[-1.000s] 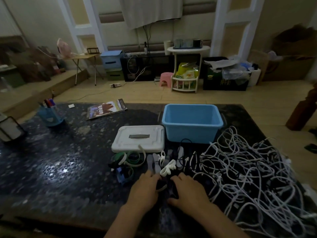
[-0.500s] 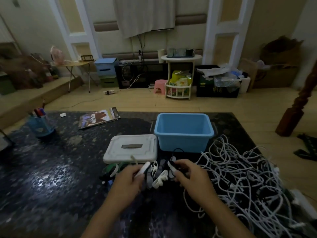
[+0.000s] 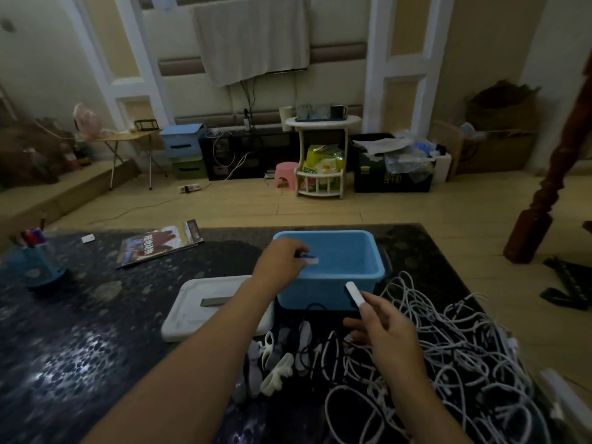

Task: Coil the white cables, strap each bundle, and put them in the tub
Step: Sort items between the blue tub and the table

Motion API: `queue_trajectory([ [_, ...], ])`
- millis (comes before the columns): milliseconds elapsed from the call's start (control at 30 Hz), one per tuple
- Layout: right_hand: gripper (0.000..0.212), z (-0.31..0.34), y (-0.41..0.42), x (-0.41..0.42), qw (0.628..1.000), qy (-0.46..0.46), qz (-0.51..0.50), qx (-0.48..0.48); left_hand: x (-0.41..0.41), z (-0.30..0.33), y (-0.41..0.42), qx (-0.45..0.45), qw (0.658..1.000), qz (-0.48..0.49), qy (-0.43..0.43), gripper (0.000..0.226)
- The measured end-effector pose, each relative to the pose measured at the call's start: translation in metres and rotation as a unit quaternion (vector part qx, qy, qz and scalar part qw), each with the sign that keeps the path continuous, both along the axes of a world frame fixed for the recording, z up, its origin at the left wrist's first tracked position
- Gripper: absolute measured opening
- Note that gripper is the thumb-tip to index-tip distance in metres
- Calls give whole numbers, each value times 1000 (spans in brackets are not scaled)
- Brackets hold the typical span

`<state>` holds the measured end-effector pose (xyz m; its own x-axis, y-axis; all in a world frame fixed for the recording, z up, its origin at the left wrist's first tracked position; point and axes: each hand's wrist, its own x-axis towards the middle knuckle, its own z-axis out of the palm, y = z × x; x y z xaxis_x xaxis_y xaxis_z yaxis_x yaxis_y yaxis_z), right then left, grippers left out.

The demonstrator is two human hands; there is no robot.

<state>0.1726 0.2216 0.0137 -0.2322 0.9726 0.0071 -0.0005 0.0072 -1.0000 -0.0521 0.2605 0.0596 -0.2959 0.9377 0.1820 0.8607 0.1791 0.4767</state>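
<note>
A blue plastic tub (image 3: 374, 270) stands on the dark table, open and seemingly without cables inside. My left hand (image 3: 282, 261) hovers over its left rim and pinches a small white piece (image 3: 310, 260) above the inside. My right hand (image 3: 381, 322) is in front of the tub's near wall and pinches a white strap (image 3: 355, 293) that sticks up. A big tangle of white cables (image 3: 448, 347) covers the table's right side. Several loose straps (image 3: 275, 363), white and grey, lie just in front of the tub.
The tub's white lid (image 3: 198, 312) lies flat to the left of it. Farther left are a magazine (image 3: 160, 243) and a blue pen holder (image 3: 35, 261). A wooden post (image 3: 551, 174) stands off the table's right edge.
Both hands have lifted off the strap pile. The left hand moved forward to above the tub with a small white piece; the right hand rose with a white strap.
</note>
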Motion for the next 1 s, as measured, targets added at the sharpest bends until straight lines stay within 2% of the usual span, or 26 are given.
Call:
queue_trajectory([
  [133,18,-3,13,7,999,-16,-26,20,-2,-19,-12,31,1000,-1,6,40],
  [233,19,-3,14,7,998,-30,-36,30,5,-32,-53,132,991,23,10,33],
  [300,22,-2,12,5,998,-36,-40,37,9,-42,-86,151,986,68,10,29],
  [433,30,2,10,0,998,-9,-47,34,4,-77,-141,22,992,127,-14,37],
  [633,31,7,4,-2,997,-31,-24,73,-2,-103,-179,-87,985,147,-16,33],
  [833,29,18,14,-13,983,-112,-28,140,-3,-110,-181,-72,979,143,-124,47],
  [1000,35,49,61,-63,964,-188,-22,185,-6,-109,-176,-32,955,192,-225,52],
])
